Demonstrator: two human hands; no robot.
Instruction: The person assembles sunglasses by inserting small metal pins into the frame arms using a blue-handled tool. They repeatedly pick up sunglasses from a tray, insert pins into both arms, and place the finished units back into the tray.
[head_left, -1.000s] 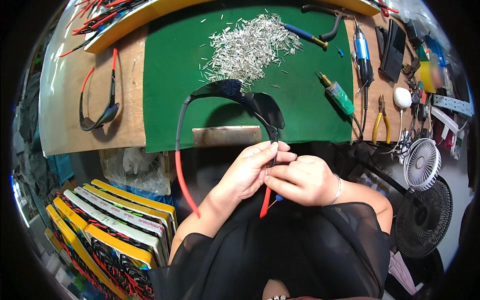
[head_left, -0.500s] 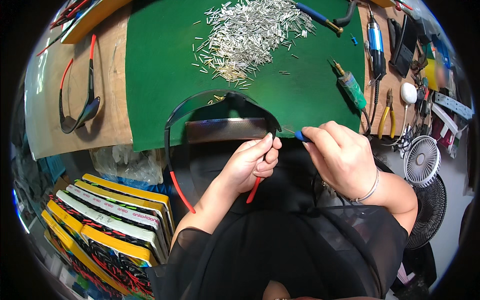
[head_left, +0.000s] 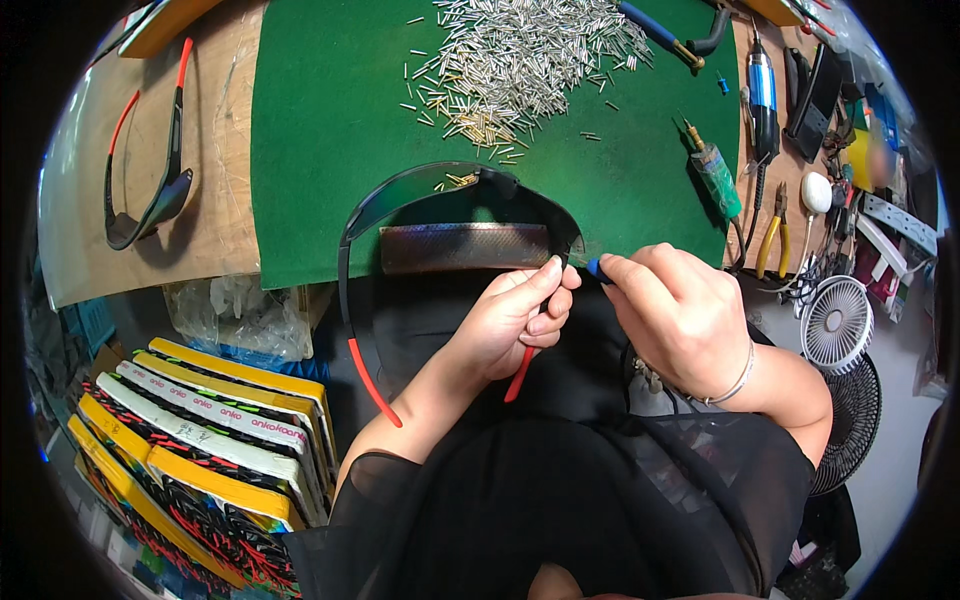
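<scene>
My left hand (head_left: 530,310) is closed round one temple of a pair of black wraparound glasses (head_left: 347,290) with red temple tips. It pinches the frame close to the hinge, and the lens side points away from me. Between the fingertips of my right hand (head_left: 670,320) is a small screwdriver (head_left: 597,269) with a blue handle. Its thin shaft points left at the hinge; whether the tip touches is too small to tell. Behind the glasses, a dark textured metal strip (head_left: 465,246) lies along the edge of the green mat (head_left: 330,120).
A heap of small metal pins (head_left: 540,70) covers the mat's far part. Another pair of glasses (head_left: 150,215) stands at left, above boxed glasses (head_left: 220,420). At right are a green-handled tool (head_left: 713,175), yellow pliers (head_left: 773,230), a blue electric driver (head_left: 763,95) and a fan (head_left: 837,322).
The screwdriver has come closer to the hinge, and less of its shaft shows. The glasses sit slightly farther right in the picture, and the whole view has shifted a little.
</scene>
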